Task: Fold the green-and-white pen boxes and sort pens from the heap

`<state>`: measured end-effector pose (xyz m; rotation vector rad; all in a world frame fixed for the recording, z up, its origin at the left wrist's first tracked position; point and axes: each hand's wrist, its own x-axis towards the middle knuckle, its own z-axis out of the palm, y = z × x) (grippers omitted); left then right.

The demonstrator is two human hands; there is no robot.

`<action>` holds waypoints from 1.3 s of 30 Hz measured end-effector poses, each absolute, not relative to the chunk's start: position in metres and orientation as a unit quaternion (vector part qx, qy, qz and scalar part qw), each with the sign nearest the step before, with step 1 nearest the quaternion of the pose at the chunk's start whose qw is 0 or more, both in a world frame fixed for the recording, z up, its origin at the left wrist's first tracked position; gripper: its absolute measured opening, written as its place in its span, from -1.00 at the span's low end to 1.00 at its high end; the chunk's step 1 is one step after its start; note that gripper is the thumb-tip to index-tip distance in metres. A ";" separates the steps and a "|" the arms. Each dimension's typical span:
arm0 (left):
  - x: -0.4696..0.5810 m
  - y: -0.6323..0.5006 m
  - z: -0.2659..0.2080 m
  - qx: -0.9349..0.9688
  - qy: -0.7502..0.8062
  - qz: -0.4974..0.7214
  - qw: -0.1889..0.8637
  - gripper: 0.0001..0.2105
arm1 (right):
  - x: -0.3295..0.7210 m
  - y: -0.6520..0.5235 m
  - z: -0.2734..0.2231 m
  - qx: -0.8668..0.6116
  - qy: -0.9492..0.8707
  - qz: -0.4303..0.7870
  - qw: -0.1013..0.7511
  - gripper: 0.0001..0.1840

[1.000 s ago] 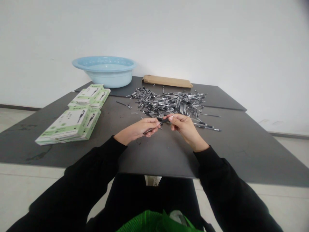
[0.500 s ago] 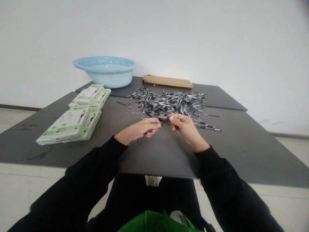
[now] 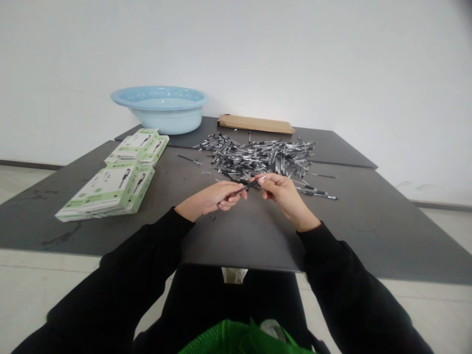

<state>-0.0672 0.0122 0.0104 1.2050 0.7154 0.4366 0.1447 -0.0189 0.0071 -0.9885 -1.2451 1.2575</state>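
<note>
Between my two hands is a slim pen (image 3: 251,184) with a dark grip, tilted up toward the right. My left hand (image 3: 221,195) closes its fingers around the pen's lower left part. Thumb and fingertips of my right hand (image 3: 276,189) pinch its upper right end, where a small whitish tip shows. Both hands are above the dark table (image 3: 236,241). Just beyond them lies a wide heap of clear and black pens (image 3: 258,157), with a few loose pens (image 3: 317,193) at its right edge.
Green-and-white boxes (image 3: 105,187) lie stacked on the left. A light blue basin (image 3: 162,110) stands behind them against the wall. Behind the heap is a flat brown cardboard piece (image 3: 256,124). One loose pen (image 3: 189,159) lies left of the heap.
The fingers of my left hand have shifted around the pen, and more of its lower part now shows. My right hand has hardly moved.
</note>
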 end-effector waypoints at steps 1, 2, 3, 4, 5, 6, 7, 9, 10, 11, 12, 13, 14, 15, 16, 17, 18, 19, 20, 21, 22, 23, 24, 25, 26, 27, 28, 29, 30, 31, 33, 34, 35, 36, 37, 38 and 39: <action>-0.067 0.012 0.011 0.555 0.331 0.207 0.735 -0.72 | 0.145 -0.019 0.007 -0.414 -0.521 0.526 0.529 -0.69; -0.067 0.012 0.011 0.557 0.336 0.214 0.729 -0.72 | 0.145 -0.019 0.007 -0.415 -0.521 0.526 0.529 -0.69; -0.067 0.011 0.011 0.558 0.339 0.221 0.725 -0.71 | 0.145 -0.019 0.007 -0.416 -0.521 0.525 0.529 -0.70; -0.067 0.011 0.011 0.556 0.340 0.226 0.724 -0.72 | 0.145 -0.019 0.008 -0.416 -0.522 0.524 0.529 -0.70; -0.067 0.011 0.011 0.554 0.340 0.229 0.725 -0.73 | 0.145 -0.019 0.008 -0.416 -0.523 0.523 0.529 -0.70; -0.067 0.011 0.011 0.551 0.340 0.230 0.726 -0.75 | 0.145 -0.019 0.008 -0.415 -0.523 0.522 0.530 -0.70; -0.067 0.012 0.012 0.548 0.340 0.228 0.730 -0.76 | 0.144 -0.019 0.008 -0.415 -0.522 0.521 0.532 -0.70; -0.067 0.013 0.012 0.534 0.340 0.216 0.743 -0.76 | 0.144 -0.019 0.008 -0.416 -0.521 0.521 0.533 -0.70; -0.067 0.014 0.012 0.524 0.340 0.205 0.753 -0.73 | 0.144 -0.019 0.008 -0.416 -0.520 0.522 0.534 -0.70; -0.067 0.014 0.012 0.514 0.340 0.196 0.763 -0.70 | 0.144 -0.019 0.008 -0.416 -0.519 0.522 0.533 -0.69; -0.067 0.014 0.012 0.506 0.341 0.191 0.769 -0.66 | 0.144 -0.019 0.008 -0.417 -0.520 0.522 0.533 -0.69; -0.067 0.015 0.012 0.503 0.343 0.191 0.770 -0.65 | 0.144 -0.019 0.008 -0.417 -0.521 0.522 0.531 -0.69; -0.067 0.014 0.012 0.505 0.348 0.196 0.765 -0.66 | 0.144 -0.019 0.008 -0.418 -0.522 0.521 0.530 -0.69; -0.067 0.014 0.012 0.510 0.354 0.205 0.756 -0.69 | 0.144 -0.020 0.008 -0.419 -0.523 0.520 0.529 -0.70; -0.067 0.013 0.012 0.516 0.360 0.214 0.747 -0.71 | 0.144 -0.020 0.008 -0.419 -0.524 0.520 0.528 -0.70; -0.067 0.012 0.012 0.520 0.364 0.220 0.741 -0.72 | 0.144 -0.020 0.008 -0.420 -0.525 0.520 0.528 -0.70; -0.067 0.012 0.013 0.523 0.365 0.222 0.737 -0.72 | 0.144 -0.020 0.008 -0.419 -0.525 0.521 0.527 -0.71; -0.067 0.011 0.013 0.525 0.364 0.223 0.737 -0.72 | 0.144 -0.019 0.007 -0.418 -0.525 0.521 0.527 -0.71; -0.066 0.011 0.013 0.526 0.360 0.223 0.738 -0.71 | 0.144 -0.019 0.007 -0.417 -0.525 0.522 0.528 -0.71; -0.066 0.010 0.013 0.527 0.354 0.226 0.739 -0.71 | 0.145 -0.019 0.007 -0.416 -0.525 0.522 0.528 -0.70; -0.066 0.011 0.013 0.529 0.348 0.231 0.739 -0.73 | 0.145 -0.019 0.007 -0.417 -0.525 0.521 0.528 -0.70; -0.066 0.011 0.012 0.532 0.342 0.235 0.738 -0.75 | 0.145 -0.019 0.007 -0.417 -0.524 0.521 0.529 -0.69; -0.066 0.011 0.012 0.536 0.337 0.237 0.737 -0.78 | 0.145 -0.019 0.007 -0.418 -0.523 0.520 0.530 -0.68; -0.066 0.012 0.011 0.544 0.332 0.236 0.734 -0.80 | 0.145 -0.019 0.007 -0.418 -0.523 0.520 0.530 -0.68; -0.066 0.012 0.010 0.552 0.327 0.233 0.731 -0.81 | 0.145 -0.019 0.007 -0.418 -0.524 0.520 0.530 -0.68; -0.066 0.012 0.009 0.560 0.323 0.228 0.728 -0.80 | 0.145 -0.019 0.007 -0.418 -0.524 0.520 0.529 -0.68; -0.066 0.012 0.009 0.567 0.319 0.223 0.726 -0.78 | 0.145 -0.019 0.007 -0.418 -0.524 0.522 0.527 -0.68; -0.066 0.012 0.009 0.571 0.315 0.220 0.726 -0.75 | 0.144 -0.019 0.008 -0.417 -0.524 0.525 0.526 -0.68; -0.067 0.012 0.009 0.572 0.311 0.219 0.727 -0.73 | 0.144 -0.019 0.008 -0.416 -0.521 0.529 0.524 -0.68; -0.067 0.011 0.009 0.571 0.308 0.219 0.729 -0.72 | 0.144 -0.019 0.008 -0.416 -0.518 0.534 0.523 -0.68; -0.067 0.011 0.010 0.564 0.300 0.218 0.738 -0.73 | 0.144 -0.019 0.007 -0.414 -0.513 0.541 0.523 -0.69; -0.067 0.010 0.010 0.560 0.295 0.217 0.743 -0.74 | 0.145 -0.019 0.007 -0.413 -0.511 0.543 0.523 -0.69; -0.067 0.010 0.011 0.558 0.290 0.216 0.747 -0.74 | 0.145 -0.019 0.007 -0.410 -0.511 0.545 0.524 -0.69; -0.066 0.011 0.011 0.557 0.286 0.214 0.750 -0.74 | 0.145 -0.019 0.007 -0.407 -0.511 0.546 0.525 -0.70; -0.066 0.011 0.011 0.556 0.282 0.211 0.752 -0.72 | 0.145 -0.019 0.007 -0.403 -0.512 0.547 0.526 -0.70; -0.066 0.011 0.010 0.557 0.280 0.210 0.753 -0.71 | 0.145 -0.019 0.007 -0.401 -0.511 0.548 0.527 -0.70; -0.065 0.011 0.010 0.560 0.279 0.210 0.751 -0.71 | 0.145 -0.019 0.007 -0.400 -0.511 0.549 0.527 -0.70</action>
